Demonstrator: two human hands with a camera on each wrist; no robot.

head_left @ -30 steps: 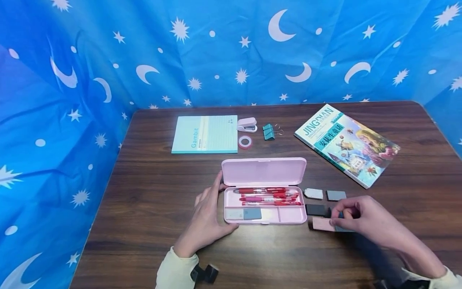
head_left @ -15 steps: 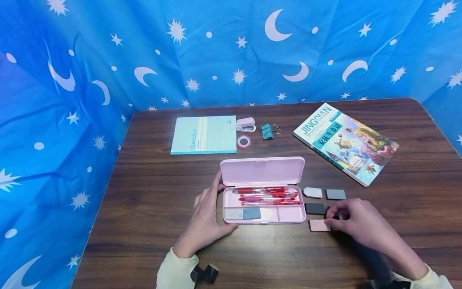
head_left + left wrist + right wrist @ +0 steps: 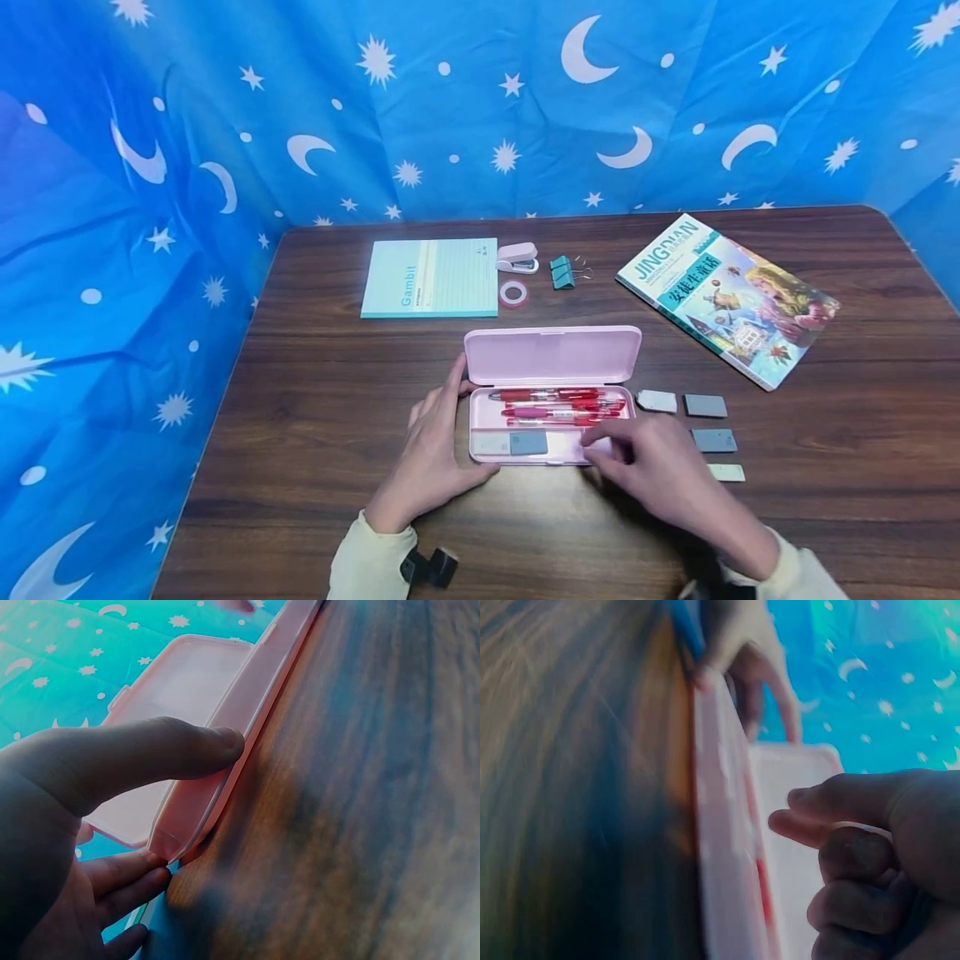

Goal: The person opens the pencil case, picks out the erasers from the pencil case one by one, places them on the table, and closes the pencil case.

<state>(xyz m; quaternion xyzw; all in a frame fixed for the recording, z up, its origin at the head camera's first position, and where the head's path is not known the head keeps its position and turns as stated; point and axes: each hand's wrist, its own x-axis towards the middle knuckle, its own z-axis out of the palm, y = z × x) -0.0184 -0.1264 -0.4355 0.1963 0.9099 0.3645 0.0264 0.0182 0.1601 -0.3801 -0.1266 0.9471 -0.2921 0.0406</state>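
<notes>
A blue curtain of white stars and moons fills the back of my feed, and a dark wooden table spreads out below it. Dead centre sits the pink pencil case, lid raised, and I'm making that the middle of my clock, twelve at the far edge. Over at eight o'clock, the left hand: spread wide, thumb along the near edge, index finger reaching up the case's left end; my left wrist feed has that thumb right on the pink wall. Now to four o'clock, and the right hand comes in with its fingertips at the right-hand compartment, thumb and index finger nearly meeting, the other fingers curled under. The right wrist feed is blurred; whether it pinches anything, I can't tell. Inside, red pens lie in the far tray, a pale block and a blue-grey block side by side in the near one. Outside, from three towards four: a white block, a grey block, a bluish block, and a light green block partly behind the hand. Notebook at ten, clip at twelve, storybook at two.
</notes>
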